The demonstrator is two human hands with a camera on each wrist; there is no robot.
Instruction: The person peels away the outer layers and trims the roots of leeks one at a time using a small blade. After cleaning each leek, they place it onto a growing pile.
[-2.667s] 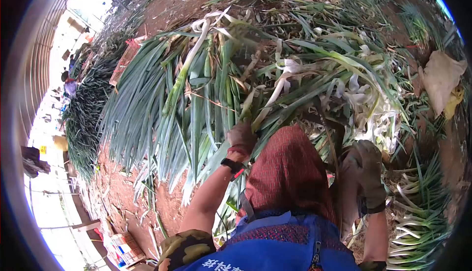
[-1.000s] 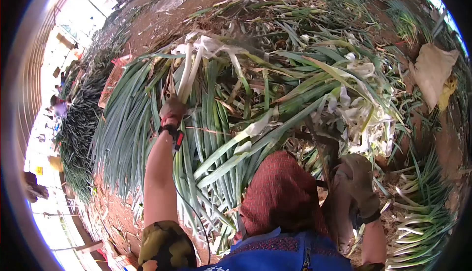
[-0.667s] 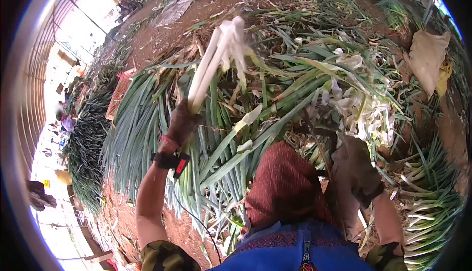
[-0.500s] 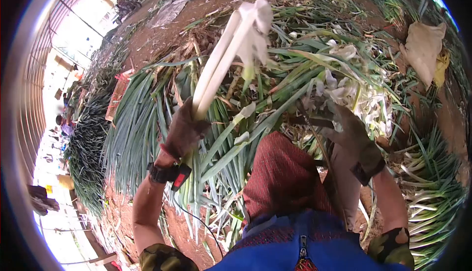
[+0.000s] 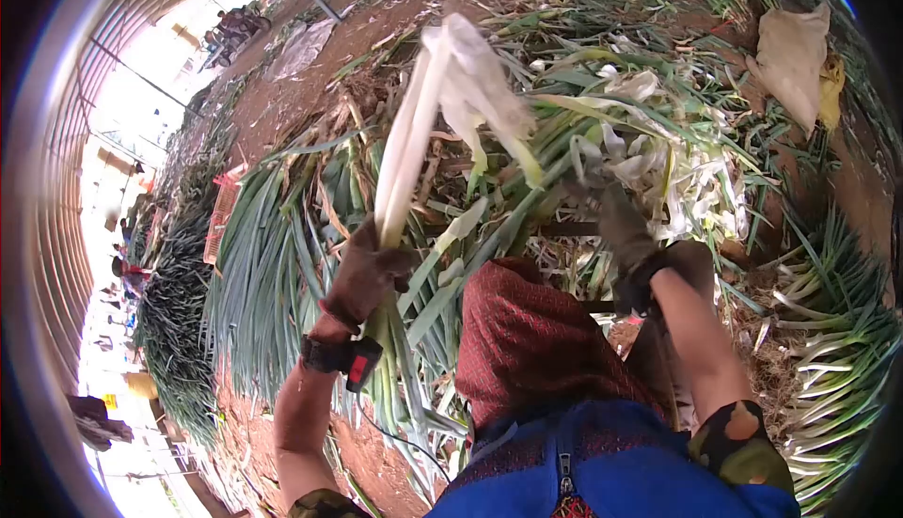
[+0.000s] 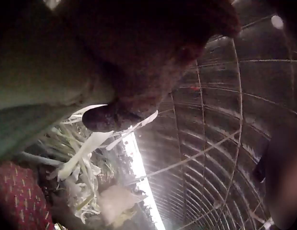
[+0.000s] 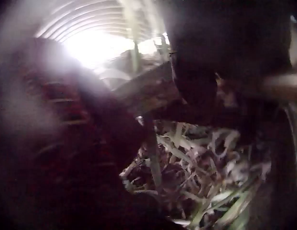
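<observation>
In the head view my gloved left hand (image 5: 369,275) grips a small bunch of long green onions (image 5: 410,147). Their white stalks point up and away, and loose, pale outer skins (image 5: 475,86) droop from the far end. The left wrist view has the green stalks (image 6: 43,86) close up beside the dark glove. My gloved right hand (image 5: 625,227) reaches forward near the pile of white peelings (image 5: 705,184), its fingertips blurred. In the right wrist view that hand (image 7: 206,57) is a dark shape above the scraps, and I cannot tell whether it holds anything.
A large heap of green onions (image 5: 273,255) lies to the left. A row of trimmed green onions (image 5: 828,368) is on the right. A red patterned cloth (image 5: 536,349) covers my lap. Farther off are a pale sack (image 5: 790,62) and an orange crate (image 5: 223,212).
My left hand has lifted the green onions out of the heap and holds them higher. My right hand has moved from beside my knee forward and left toward the peelings.
</observation>
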